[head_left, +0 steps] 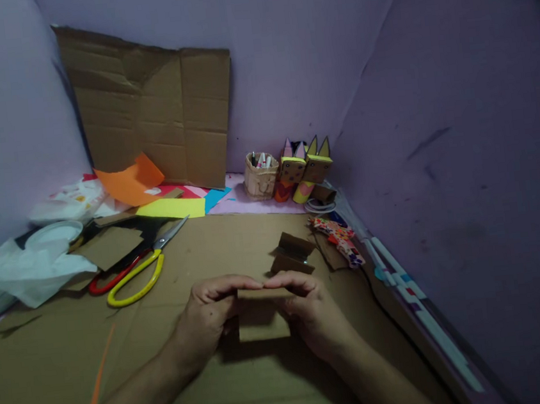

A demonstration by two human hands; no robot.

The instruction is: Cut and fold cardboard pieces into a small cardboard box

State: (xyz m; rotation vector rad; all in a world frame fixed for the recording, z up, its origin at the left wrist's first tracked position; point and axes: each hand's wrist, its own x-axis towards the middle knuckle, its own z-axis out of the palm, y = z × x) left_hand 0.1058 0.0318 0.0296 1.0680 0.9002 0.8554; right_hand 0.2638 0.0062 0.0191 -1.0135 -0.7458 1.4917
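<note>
Between my two hands is a small piece of folded cardboard [263,321], its lower panel facing me. My left hand [211,311] grips the left side, forefinger stretched along the top fold. On the right side, my right hand [310,304] grips it in the same way, and the two forefingertips meet at the middle of the top edge. The fingers behind the panel are hidden. Just beyond my hands, a small bent cardboard piece [295,254] with a dark inner face rests on the cardboard-covered table [213,394].
Scissors [149,266] with red and yellow handles lie at the left, near white plastic bags [31,272] and coloured paper [130,181]. A pen holder [261,176] and decorated tubes [303,173] stand at the back. The hot-glue-gun-shaped patterned object [338,236] and a black cord [393,317] lie right.
</note>
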